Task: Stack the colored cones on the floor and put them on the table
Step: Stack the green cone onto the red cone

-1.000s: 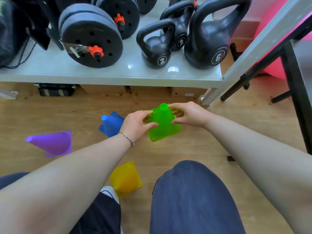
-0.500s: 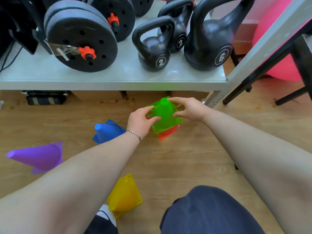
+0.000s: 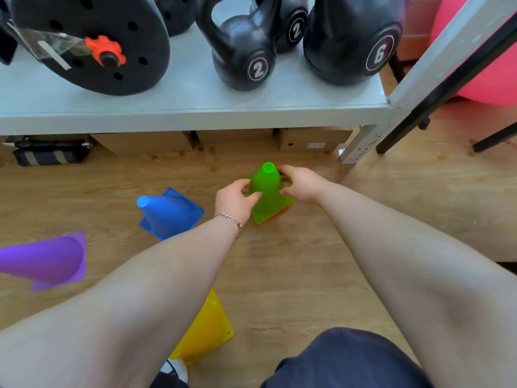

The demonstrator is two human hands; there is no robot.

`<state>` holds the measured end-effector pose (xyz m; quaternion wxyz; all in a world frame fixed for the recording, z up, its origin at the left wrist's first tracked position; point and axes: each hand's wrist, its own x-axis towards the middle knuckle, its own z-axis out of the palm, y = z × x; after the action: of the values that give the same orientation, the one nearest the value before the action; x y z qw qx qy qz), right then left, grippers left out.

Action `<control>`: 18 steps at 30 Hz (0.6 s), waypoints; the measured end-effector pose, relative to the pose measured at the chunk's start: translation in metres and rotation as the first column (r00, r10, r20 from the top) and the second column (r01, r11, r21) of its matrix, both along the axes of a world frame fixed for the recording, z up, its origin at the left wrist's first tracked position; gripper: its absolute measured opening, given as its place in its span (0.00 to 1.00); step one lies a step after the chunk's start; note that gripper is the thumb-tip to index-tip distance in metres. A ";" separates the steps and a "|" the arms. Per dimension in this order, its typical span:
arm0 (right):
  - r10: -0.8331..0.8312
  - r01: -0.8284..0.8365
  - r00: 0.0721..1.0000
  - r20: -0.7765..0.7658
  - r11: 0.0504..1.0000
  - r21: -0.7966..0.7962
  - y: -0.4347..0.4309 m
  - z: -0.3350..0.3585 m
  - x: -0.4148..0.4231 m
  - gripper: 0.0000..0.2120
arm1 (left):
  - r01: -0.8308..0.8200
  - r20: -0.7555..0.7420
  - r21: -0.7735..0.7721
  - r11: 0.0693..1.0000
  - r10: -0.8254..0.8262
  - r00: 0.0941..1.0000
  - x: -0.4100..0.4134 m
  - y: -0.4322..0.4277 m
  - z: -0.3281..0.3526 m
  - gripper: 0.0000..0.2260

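Both hands — left hand (image 3: 234,200), right hand (image 3: 300,184) — pinch the green cone (image 3: 267,191), sitting on the floor over an orange cone (image 3: 275,215) (only its rim shows). Press evenly so bases nest square — don't twist.

Both bare forearms reach forward and down, converging ahead of the person. The left hand (image 3: 234,201), a thin metal bracelet (image 3: 230,219) at its wrist, curls thumb and fingers inward. The right hand (image 3: 300,184) faces it with fingers bent, the two hands gripping from opposite sides.
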<state>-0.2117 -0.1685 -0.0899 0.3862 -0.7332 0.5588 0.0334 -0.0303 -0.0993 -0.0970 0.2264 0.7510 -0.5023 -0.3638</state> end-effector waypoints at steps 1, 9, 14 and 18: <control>-0.005 0.005 1.000 -0.006 1.000 0.003 0.000 -0.002 0.000 0.34 | 0.000 0.011 0.005 1.000 0.000 1.000 -0.001 -0.001 -0.001 0.21; -0.080 0.079 0.997 0.016 0.996 0.040 0.000 -0.022 -0.008 0.35 | 0.086 0.046 0.066 0.994 -0.089 0.995 -0.008 -0.006 -0.013 0.20; -0.096 0.094 0.995 0.037 0.995 0.046 -0.002 -0.033 -0.011 0.33 | 0.118 0.039 0.088 0.989 -0.121 0.992 -0.007 -0.009 -0.019 0.23; -0.112 0.109 0.992 0.059 0.992 0.059 -0.001 -0.036 -0.010 0.33 | 0.196 0.037 0.126 0.973 -0.202 0.979 -0.007 -0.009 -0.017 0.26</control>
<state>-0.2218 -0.1697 -0.1255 0.4248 -0.6907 0.5852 0.0047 -0.0378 -0.1083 -0.1140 0.1302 0.7181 -0.5575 -0.3958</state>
